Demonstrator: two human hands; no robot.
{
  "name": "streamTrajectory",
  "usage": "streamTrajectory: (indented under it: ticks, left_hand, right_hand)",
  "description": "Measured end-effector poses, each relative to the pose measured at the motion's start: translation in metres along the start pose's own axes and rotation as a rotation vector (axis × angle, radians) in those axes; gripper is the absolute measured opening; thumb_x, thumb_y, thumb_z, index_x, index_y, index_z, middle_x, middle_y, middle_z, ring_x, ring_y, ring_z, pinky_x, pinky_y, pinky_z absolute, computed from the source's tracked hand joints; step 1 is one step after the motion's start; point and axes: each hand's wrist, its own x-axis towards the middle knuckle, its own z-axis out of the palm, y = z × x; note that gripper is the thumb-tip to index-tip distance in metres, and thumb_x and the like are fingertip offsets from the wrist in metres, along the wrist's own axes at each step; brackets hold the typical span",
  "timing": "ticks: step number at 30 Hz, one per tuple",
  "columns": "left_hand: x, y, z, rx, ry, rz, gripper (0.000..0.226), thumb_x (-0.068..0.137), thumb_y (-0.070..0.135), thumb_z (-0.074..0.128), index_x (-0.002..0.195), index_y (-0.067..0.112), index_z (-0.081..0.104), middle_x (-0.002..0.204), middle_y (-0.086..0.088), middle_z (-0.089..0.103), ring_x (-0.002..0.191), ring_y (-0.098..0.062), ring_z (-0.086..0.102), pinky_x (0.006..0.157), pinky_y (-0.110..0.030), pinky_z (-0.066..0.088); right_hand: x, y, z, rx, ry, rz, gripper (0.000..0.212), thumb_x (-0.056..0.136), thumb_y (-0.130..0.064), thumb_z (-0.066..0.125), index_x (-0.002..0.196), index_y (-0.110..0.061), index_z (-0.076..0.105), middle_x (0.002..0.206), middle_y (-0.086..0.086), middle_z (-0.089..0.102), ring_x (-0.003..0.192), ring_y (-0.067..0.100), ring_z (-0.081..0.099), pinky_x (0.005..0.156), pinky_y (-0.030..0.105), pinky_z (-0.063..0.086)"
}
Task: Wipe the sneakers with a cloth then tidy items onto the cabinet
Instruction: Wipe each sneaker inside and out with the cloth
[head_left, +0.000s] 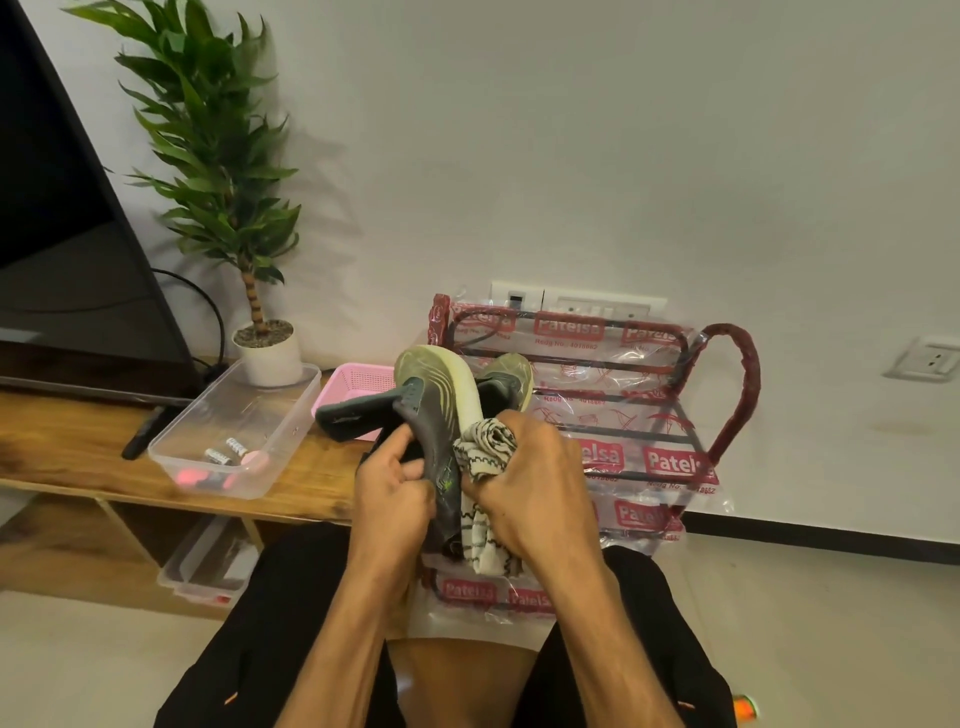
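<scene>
A grey-green sneaker (434, 402) with a pale sole is held upright in front of me, toe up. My left hand (392, 501) grips its heel end from the left. My right hand (532, 493) grips a bunched white cloth with black pattern (485, 447) and presses it against the sneaker's sole edge; the cloth's tail hangs below my fist. A second sneaker (506, 379) sits behind on the red wire rack (675, 415), partly hidden. The wooden cabinet (62, 452) lies to the left.
On the cabinet stand a clear plastic tub (280, 421) with batteries and pink items, a pink basket (358, 376), a potted plant (270, 353) and a TV (62, 260). The rack is wrapped in printed plastic. Wall sockets sit behind it. My knees are at the bottom.
</scene>
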Motion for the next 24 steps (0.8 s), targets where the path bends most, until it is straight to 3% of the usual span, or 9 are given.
streamTrajectory:
  ticks: [3, 7, 10, 13, 19, 24]
  left_hand:
    - [0.001, -0.003, 0.001, -0.007, 0.07, -0.014, 0.079, 0.074, -0.03, 0.033, 0.118, 0.032, 0.057, 0.077, -0.011, 0.076, 0.048, -0.01, 0.063, 0.04, -0.017, 0.043]
    - [0.006, -0.011, -0.006, -0.01, 0.117, -0.058, 0.083, 0.067, -0.026, 0.033, 0.129, 0.023, 0.056, 0.08, -0.008, 0.076, 0.058, -0.011, 0.066, 0.046, -0.02, 0.047]
    - [0.01, -0.01, -0.01, -0.02, 0.125, -0.086, 0.085, 0.068, -0.025, 0.032, 0.14, 0.017, 0.05, 0.06, 0.0, 0.068, 0.047, -0.004, 0.056, 0.042, -0.017, 0.042]
    - [0.007, -0.008, -0.009, -0.026, 0.09, -0.07, 0.083, 0.071, -0.026, 0.029, 0.141, 0.014, 0.048, 0.046, 0.004, 0.058, 0.039, -0.001, 0.047, 0.039, -0.013, 0.038]
    - [0.007, -0.01, -0.007, -0.055, 0.03, -0.072, 0.088, 0.065, -0.027, 0.03, 0.138, 0.016, 0.052, 0.082, -0.012, 0.075, 0.057, -0.012, 0.065, 0.045, -0.02, 0.047]
    - [0.008, -0.009, -0.011, -0.045, 0.066, -0.062, 0.089, 0.063, -0.026, 0.032, 0.123, 0.034, 0.06, 0.091, -0.03, 0.07, 0.07, -0.033, 0.053, 0.055, -0.034, 0.04]
  right_hand:
    - [-0.003, 0.005, -0.002, -0.031, -0.008, 0.008, 0.021, 0.077, -0.012, 0.08, 0.089, -0.018, 0.064, 0.077, -0.007, 0.067, 0.069, 0.007, 0.064, 0.05, 0.013, 0.047]
    - [-0.007, 0.014, -0.011, -0.012, -0.082, 0.077, 0.022, 0.078, -0.017, 0.081, 0.093, -0.02, 0.066, 0.08, -0.006, 0.068, 0.071, 0.005, 0.066, 0.053, 0.012, 0.051]
    - [-0.006, 0.016, -0.018, 0.058, 0.032, 0.13, 0.019, 0.08, -0.018, 0.081, 0.093, -0.02, 0.067, 0.079, -0.006, 0.069, 0.069, 0.007, 0.068, 0.057, 0.024, 0.058]
    - [-0.003, 0.013, -0.025, 0.147, 0.086, 0.144, 0.02, 0.079, -0.02, 0.081, 0.093, -0.023, 0.066, 0.078, -0.008, 0.068, 0.066, 0.003, 0.066, 0.049, 0.011, 0.048]
    - [0.001, 0.002, -0.012, 0.107, -0.039, 0.081, 0.017, 0.081, -0.018, 0.079, 0.09, -0.023, 0.066, 0.075, -0.009, 0.068, 0.061, 0.0, 0.063, 0.046, 0.01, 0.045]
    - [0.003, 0.004, 0.007, -0.046, 0.053, -0.028, 0.014, 0.081, -0.013, 0.076, 0.084, -0.021, 0.065, 0.071, -0.007, 0.066, 0.064, 0.006, 0.062, 0.054, 0.026, 0.053]
